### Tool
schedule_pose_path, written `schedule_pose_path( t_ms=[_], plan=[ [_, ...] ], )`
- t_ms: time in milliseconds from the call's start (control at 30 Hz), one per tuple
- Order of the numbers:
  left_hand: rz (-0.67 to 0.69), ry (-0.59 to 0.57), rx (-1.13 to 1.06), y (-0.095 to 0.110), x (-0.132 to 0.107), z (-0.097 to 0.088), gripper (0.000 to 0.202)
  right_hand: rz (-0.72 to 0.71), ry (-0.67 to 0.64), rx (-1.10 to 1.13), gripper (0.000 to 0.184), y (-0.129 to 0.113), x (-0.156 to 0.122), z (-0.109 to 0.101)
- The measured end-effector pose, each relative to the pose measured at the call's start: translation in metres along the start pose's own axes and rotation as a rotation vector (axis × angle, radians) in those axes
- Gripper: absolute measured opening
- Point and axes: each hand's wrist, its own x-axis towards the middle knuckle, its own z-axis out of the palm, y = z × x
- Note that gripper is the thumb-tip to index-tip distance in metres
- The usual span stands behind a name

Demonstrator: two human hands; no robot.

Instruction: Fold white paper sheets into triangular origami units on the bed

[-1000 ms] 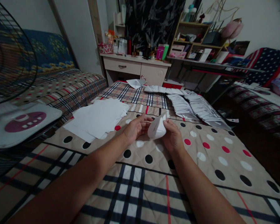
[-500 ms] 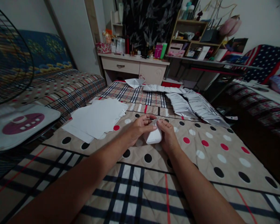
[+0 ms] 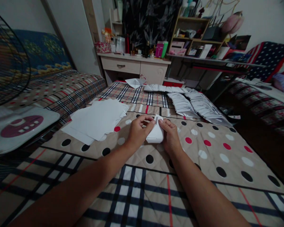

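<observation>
A folded piece of white paper [image 3: 155,134] is held between both hands just above the patterned bedspread [image 3: 132,195]. My left hand [image 3: 139,130] pinches its left side near the top, thumb and fingers closed. On the other side, my right hand [image 3: 170,134] grips the right edge with its thumb on top. The paper narrows to a point at its far end and looks rounded at the near end. To the left lies a loose pile of flat white sheets [image 3: 98,118]. Beyond my right hand, rows of folded white papers [image 3: 183,104] lie packed together.
Another row of folded papers [image 3: 164,88] and a single folded sheet [image 3: 135,82] lie at the far end of the bed. A fan [image 3: 9,56] and a white machine with a purple panel [image 3: 22,126] stand at the left. A cluttered dresser [image 3: 125,64] is behind.
The folded paper has turned and flattened a little, its pointed end now showing between the thumbs. My left thumb has shifted off its front face toward the upper left side.
</observation>
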Motion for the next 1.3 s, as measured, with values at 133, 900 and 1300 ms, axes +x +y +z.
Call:
schedule_pose_path(
  t_ms=[133,900,1300],
  plan=[
    [0.071,0.040,0.058,0.002,-0.003,0.001,0.011,0.010,0.038,-0.009,0.033,-0.002,0.000,0.002],
    [0.311,0.091,0.186,0.008,-0.006,-0.002,0.004,0.200,-0.060,-0.081,0.015,-0.019,0.001,0.007],
    [0.328,0.069,0.162,0.003,-0.005,-0.001,0.004,0.139,0.019,-0.091,0.023,-0.011,0.001,0.008]
  ],
)
